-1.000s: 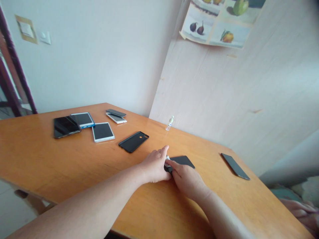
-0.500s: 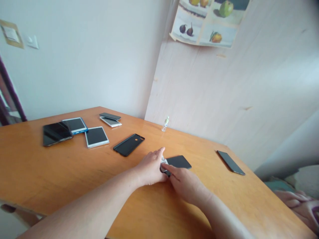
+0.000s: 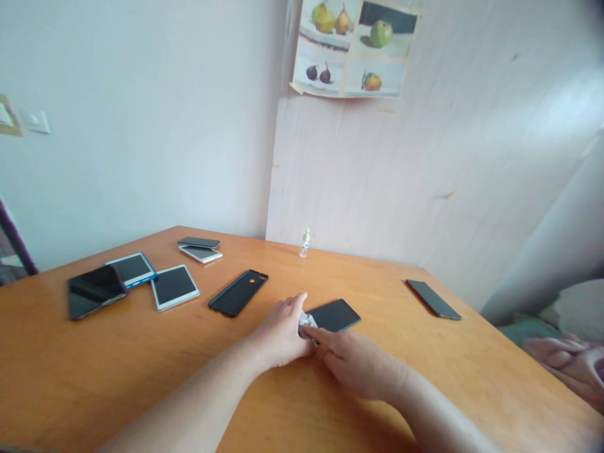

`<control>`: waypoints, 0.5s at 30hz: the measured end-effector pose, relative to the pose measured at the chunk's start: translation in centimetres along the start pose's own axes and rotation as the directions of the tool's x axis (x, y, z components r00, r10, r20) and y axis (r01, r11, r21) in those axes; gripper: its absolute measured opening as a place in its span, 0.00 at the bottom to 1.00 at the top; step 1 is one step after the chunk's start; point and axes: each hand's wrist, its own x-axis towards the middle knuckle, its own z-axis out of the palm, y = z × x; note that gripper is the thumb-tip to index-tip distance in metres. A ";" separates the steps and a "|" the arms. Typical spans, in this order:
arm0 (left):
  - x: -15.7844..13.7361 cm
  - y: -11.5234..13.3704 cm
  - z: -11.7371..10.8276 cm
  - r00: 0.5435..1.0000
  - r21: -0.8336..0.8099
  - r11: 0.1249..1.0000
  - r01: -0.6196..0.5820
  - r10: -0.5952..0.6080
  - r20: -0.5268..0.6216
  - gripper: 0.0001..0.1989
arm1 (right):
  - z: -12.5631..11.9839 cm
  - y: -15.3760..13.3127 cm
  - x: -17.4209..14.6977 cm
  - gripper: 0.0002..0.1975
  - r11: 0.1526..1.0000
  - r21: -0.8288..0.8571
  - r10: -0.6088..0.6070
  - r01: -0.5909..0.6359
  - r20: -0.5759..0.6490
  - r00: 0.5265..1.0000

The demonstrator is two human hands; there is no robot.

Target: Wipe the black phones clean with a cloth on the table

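Observation:
A dark smartphone [image 3: 336,314] lies on the table in front of me, its far right end showing. My left hand [image 3: 282,332] is around the phone's near left end, gripping it at the edge; most of its fingers are hidden from me. With its index finger stretched forward, my right hand [image 3: 352,363] presses a small crumpled white wipe [image 3: 307,319] onto the phone between the two hands. A black phone case [image 3: 240,293] rests open side up, beyond my left hand.
On the wooden table [image 3: 155,365], a black tablet [image 3: 95,292], a blue-edged tablet [image 3: 135,269] and a white tablet [image 3: 175,287] lie left. Behind them are a dark phone [image 3: 199,242] and a white phone [image 3: 202,253]. A small bottle [image 3: 304,243] stands at the back; another phone [image 3: 433,299] lies right.
The camera view has shifted, so the table things appear a little lower. Both hands stay at the phone, with the wipe between them; their pose has changed only slightly.

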 end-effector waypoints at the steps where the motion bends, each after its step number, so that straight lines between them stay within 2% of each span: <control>1: 0.0 0.0 -0.1 1.000 -0.005 1.000 -0.002 0.002 0.002 0.45 | -0.2 -0.5 -0.2 0.27 1.000 -0.026 -0.009 0.009 0.020 1.000; 2: 0.0 0.1 -0.1 1.000 -0.010 1.000 0.001 -0.001 0.007 0.45 | -0.5 -0.6 -0.3 0.28 0.997 -0.071 0.018 -0.016 0.027 0.999; 4: -0.1 0.3 -0.3 1.000 -0.026 1.000 0.013 -0.013 0.013 0.44 | -1.3 0.1 0.1 0.29 0.972 -0.180 0.152 -0.149 0.007 0.988; 7: -0.2 0.4 -0.4 1.000 -0.050 0.999 0.017 -0.016 0.017 0.44 | -2.4 1.8 0.6 0.31 0.897 -0.275 0.351 -0.346 -0.030 0.936; 9: -0.1 0.2 -0.4 1.000 -0.054 0.998 0.012 -0.011 0.026 0.42 | -2.5 1.8 0.5 0.31 0.881 -0.280 0.386 -0.381 -0.040 0.921; 11: 0.0 -0.1 -0.3 0.999 -0.046 0.999 0.009 -0.007 0.037 0.40 | -2.0 0.3 -0.1 0.32 0.904 -0.292 0.321 -0.311 -0.016 0.947; 13: 0.2 -0.4 -0.1 0.999 -0.043 0.999 0.000 0.002 0.036 0.37 | -1.4 -1.9 -0.8 0.34 0.933 -0.319 0.187 -0.164 0.044 0.981; 15: 0.3 -0.6 0.0 0.999 -0.046 0.999 -0.013 0.014 0.028 0.35 | -1.1 -3.6 -1.3 0.35 0.940 -0.338 0.089 -0.051 0.097 0.991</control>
